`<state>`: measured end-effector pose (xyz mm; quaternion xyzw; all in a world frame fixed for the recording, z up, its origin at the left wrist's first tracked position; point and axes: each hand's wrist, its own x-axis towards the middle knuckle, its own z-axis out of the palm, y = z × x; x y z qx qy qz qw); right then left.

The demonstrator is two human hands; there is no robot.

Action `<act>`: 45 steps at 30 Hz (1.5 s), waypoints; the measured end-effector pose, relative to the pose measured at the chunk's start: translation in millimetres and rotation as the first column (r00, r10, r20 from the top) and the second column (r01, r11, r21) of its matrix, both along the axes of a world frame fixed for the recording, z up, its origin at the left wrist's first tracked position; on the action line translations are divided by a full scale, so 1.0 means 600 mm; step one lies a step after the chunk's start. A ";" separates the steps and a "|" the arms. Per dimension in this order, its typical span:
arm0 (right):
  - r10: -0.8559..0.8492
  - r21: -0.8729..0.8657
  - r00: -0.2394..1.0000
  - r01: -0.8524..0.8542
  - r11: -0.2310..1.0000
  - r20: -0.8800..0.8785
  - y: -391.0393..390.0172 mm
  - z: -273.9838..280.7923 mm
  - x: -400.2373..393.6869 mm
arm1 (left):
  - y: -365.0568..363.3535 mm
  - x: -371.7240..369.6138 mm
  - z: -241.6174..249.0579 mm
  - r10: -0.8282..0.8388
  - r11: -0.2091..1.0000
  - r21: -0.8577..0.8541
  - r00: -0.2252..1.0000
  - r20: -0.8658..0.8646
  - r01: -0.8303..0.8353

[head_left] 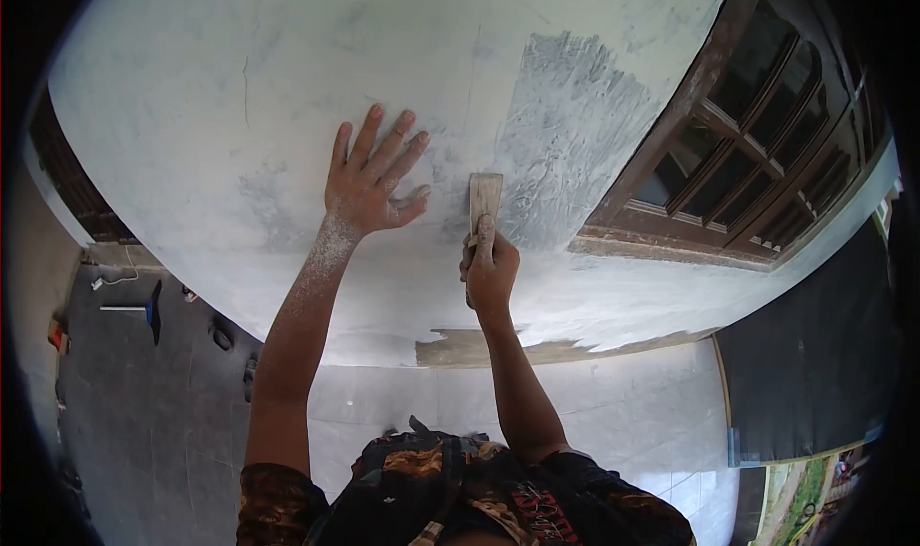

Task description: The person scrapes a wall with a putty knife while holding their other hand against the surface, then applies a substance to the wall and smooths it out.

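My right hand [493, 266] is closed round the handle of a putty knife [486, 193], thumb laid along it and the blade pointing up against the wall. Beside it on the left, my left hand [376, 180] has its fingers spread over the white wall [172, 115], holding nothing. White dust covers that wrist and forearm. To the right of the blade, a grey patch [575, 115] with rough streaks shows on the wall. Fainter grey smudges lie around my left hand.
A brown wooden window [728, 153] with panes borders the wall on the right. Below, a bare strip [479, 348] runs along the wall's foot above the tiled floor [402, 402]. Far left, a broom-like tool [153, 311] and dark footwear [221, 334] lie on the floor. A dark sheet [805, 354] hangs at right.
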<state>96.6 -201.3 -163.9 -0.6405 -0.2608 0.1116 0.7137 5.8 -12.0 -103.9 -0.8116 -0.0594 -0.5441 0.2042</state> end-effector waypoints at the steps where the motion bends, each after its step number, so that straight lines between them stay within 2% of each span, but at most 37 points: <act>1: -0.006 0.006 1.000 0.006 1.000 0.025 0.001 -0.002 0.001 | -0.001 -0.001 0.002 0.002 1.000 0.015 1.000 0.000 -0.002; 2: -0.003 0.011 1.000 0.002 1.000 0.025 -0.003 -0.008 -0.002 | 0.000 -0.001 0.002 0.006 1.000 0.020 1.000 -0.001 -0.006; 4: -0.030 -0.087 0.996 0.023 0.996 -0.079 -0.014 -0.016 -0.015 | 0.002 0.000 0.001 -0.005 1.000 0.025 1.000 0.006 0.004; 7: -0.029 -0.002 0.999 0.029 1.000 0.024 -0.001 0.004 -0.002 | 0.002 0.000 0.000 -0.007 1.000 0.028 1.000 0.005 0.007; 11: -0.014 0.040 0.999 0.013 0.999 0.033 0.009 0.001 -0.004 | 0.004 0.000 0.002 0.007 1.000 0.027 1.000 -0.009 -0.007; 14: -0.041 0.006 0.998 0.041 0.999 -0.039 0.003 -0.024 -0.021 | 0.004 0.000 0.001 0.002 1.000 0.030 1.000 -0.002 -0.002; 17: -0.059 -0.008 0.998 0.059 0.998 -0.017 0.004 -0.002 -0.022 | 0.001 -0.002 -0.003 -0.015 1.000 0.011 1.000 -0.011 0.015; 19: -0.007 0.128 1.000 0.008 0.992 -0.004 0.015 0.023 -0.018 | 0.000 -0.005 0.002 -0.016 1.000 -0.021 0.999 -0.034 0.015; 20: -0.013 0.133 1.000 0.013 0.991 -0.004 0.014 0.014 -0.021 | 0.001 -0.004 0.003 -0.021 1.000 -0.015 0.999 -0.035 0.021; 23: -0.019 0.067 0.998 0.023 0.997 -0.060 0.005 -0.013 -0.034 | 0.003 -0.001 0.000 -0.023 1.000 0.005 1.000 -0.006 0.023; 26: -0.029 -0.034 0.993 0.026 0.999 -0.117 0.002 0.001 -0.036 | 0.001 -0.002 -0.001 -0.020 1.000 -0.002 1.000 -0.021 0.020; 28: 0.017 0.083 0.997 -0.011 0.997 -0.074 0.013 0.024 -0.024 | 0.000 -0.005 0.003 -0.028 0.999 -0.027 0.999 -0.041 0.027; 30: -0.004 0.095 0.998 0.009 0.995 -0.059 0.014 0.012 -0.029 | 0.001 -0.004 0.003 -0.025 1.000 -0.016 0.999 -0.036 0.024; 32: -0.011 0.029 0.990 0.016 0.999 -0.140 0.007 -0.009 -0.036 | 0.002 -0.002 0.001 -0.019 1.000 -0.011 0.999 -0.028 0.019; 36: -0.039 0.009 0.995 0.040 0.999 -0.086 0.006 0.015 -0.033 | 0.001 -0.003 0.005 -0.040 0.999 -0.019 0.999 -0.025 0.040; 38: -0.001 0.124 0.999 0.006 0.992 -0.044 0.015 0.026 -0.027 | -0.001 -0.005 0.002 -0.055 0.998 -0.016 0.998 -0.029 0.055; 42: -0.044 0.010 0.990 0.046 0.999 -0.135 0.000 0.001 -0.048 | 0.000 -0.005 0.003 -0.051 0.998 -0.023 0.998 -0.033 0.050; 45: -0.048 0.040 0.996 0.051 0.998 -0.074 0.006 0.017 -0.040 | 0.003 -0.001 0.005 -0.058 0.998 -0.019 0.998 -0.027 0.058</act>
